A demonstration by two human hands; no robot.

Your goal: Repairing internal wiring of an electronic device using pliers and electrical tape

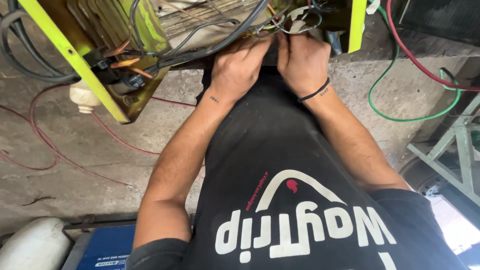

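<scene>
A person's left hand (239, 67) and right hand (301, 61) are pressing together at a wire bundle (280, 25), fingers curled out of sight so their grip cannot be told, steadying it just beyond the fingertips beside a yellow-green frame (75, 60).

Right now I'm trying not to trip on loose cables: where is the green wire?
In the head view the green wire loops across the concrete floor at upper right, beside the right hand and crossing a red wire.
</scene>
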